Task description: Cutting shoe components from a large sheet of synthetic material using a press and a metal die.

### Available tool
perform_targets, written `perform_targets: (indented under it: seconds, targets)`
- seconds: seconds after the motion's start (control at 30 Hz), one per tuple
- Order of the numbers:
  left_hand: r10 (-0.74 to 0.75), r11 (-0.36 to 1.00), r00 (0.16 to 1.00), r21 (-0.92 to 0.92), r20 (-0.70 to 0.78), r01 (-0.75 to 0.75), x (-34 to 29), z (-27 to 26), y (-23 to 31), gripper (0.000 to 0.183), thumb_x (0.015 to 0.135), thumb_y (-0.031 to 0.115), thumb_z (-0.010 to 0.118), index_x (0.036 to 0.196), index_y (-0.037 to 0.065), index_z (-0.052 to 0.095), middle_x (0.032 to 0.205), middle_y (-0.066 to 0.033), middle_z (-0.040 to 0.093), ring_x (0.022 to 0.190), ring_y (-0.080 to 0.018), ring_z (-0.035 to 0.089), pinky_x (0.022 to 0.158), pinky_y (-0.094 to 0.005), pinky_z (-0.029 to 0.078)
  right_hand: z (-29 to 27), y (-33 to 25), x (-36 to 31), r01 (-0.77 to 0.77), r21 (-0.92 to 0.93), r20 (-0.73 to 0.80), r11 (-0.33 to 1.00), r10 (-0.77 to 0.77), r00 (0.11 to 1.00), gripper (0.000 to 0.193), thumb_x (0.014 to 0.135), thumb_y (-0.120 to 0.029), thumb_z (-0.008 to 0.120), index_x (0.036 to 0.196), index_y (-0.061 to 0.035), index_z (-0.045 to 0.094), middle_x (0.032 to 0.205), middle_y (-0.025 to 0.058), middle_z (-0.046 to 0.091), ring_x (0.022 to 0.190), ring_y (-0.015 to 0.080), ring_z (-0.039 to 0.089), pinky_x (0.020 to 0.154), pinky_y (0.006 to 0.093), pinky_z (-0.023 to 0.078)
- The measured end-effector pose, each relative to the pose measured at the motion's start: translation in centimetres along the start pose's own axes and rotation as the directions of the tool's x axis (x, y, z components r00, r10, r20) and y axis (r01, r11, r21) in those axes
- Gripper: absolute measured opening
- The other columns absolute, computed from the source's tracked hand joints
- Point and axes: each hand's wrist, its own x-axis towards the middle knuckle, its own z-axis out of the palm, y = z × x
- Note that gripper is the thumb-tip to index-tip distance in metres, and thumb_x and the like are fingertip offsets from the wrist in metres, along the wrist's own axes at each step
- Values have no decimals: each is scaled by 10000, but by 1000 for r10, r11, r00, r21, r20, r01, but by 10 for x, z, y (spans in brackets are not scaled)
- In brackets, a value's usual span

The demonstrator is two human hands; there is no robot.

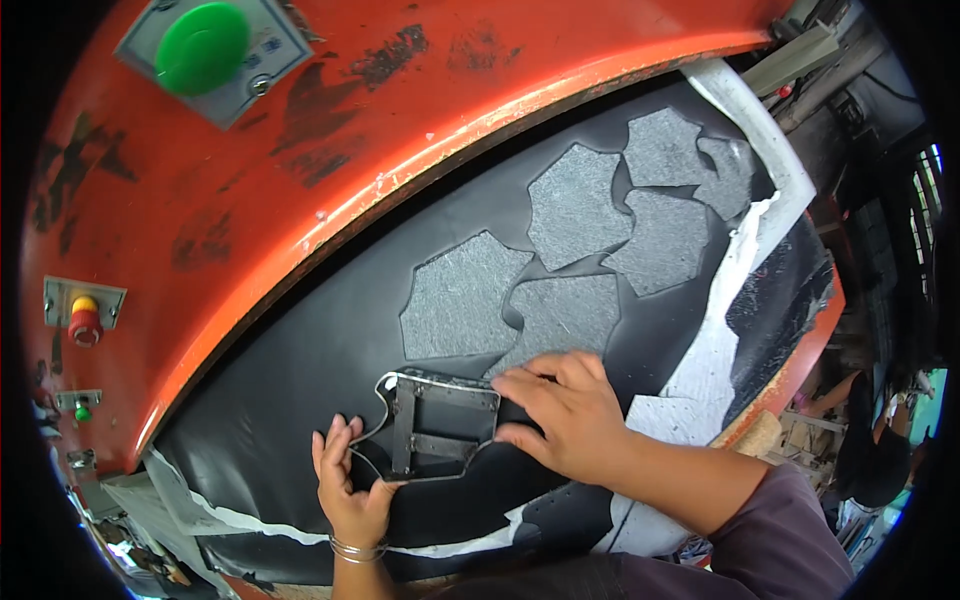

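A metal cutting die [403,430], a thin outline frame with cross bars inside, rests on a black sheet [290,400]. My left hand [350,495] grips the die's left edge, fingers along its outside and thumb at the bottom corner. On the die's right edge, my right hand [570,420] closes with thumb and fingertips. Just beyond the die, several grey patches in a similar outline mark the sheet, among them a large grey patch [465,297]. Whether they are openings or loose pieces I cannot tell.
An orange machine body [250,200] arches over the sheet's far side. It carries a green push button [203,48] and a red-and-yellow knob [85,320]. Ragged white edging [735,260] runs along the right. A pale grey piece [675,418] lies by my right forearm.
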Motion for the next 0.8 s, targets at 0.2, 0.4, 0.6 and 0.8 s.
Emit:
perform_targets:
  seconds: [0.2, 0.4, 0.6, 0.8]
  targets:
    - [0, 999, 1000, 41, -12, 1, 3, 1, -2, 839, 710, 263, 830, 1348, -73, 403, 1347, -217, 504, 1264, -283, 494, 1169, -431, 134, 0, 4, 4, 11, -15, -16, 1000, -11, 1000, 506, 661, -251, 770, 1106, -79, 601, 1019, -2, 634, 966, 202, 544, 851, 377, 379]
    - [-26, 1000, 993, 1, -119, 26, 9, 5, 8, 711, 695, 265, 800, 1263, -48, 511, 1221, -186, 618, 1214, -318, 538, 1136, -475, 185, 1, 4, 8, 67, -45, -6, 997, -67, 998, 513, 637, -264, 787, 1088, -93, 613, 1010, 2, 638, 931, 198, 550, 824, 372, 385]
    - [108, 987, 989, 133, -101, -94, 9, -1, 7, 675, 580, 212, 846, 1177, 28, 590, 1184, -118, 639, 1204, -291, 542, 1087, -479, 298, 0, 1, 7, 54, -126, -30, 991, -58, 998, 521, 637, -311, 814, 1077, -102, 629, 957, 52, 630, 934, 235, 552, 814, 374, 390]
    - [150, 982, 975, 138, -166, -127, 4, 2, 5, 670, 585, 249, 848, 1164, 25, 596, 1159, -154, 639, 1175, -304, 559, 1080, -475, 315, 3, 4, 6, 18, -137, -3, 990, -19, 1000, 510, 645, -339, 820, 1075, -128, 646, 931, 87, 573, 877, 277, 519, 797, 368, 393]
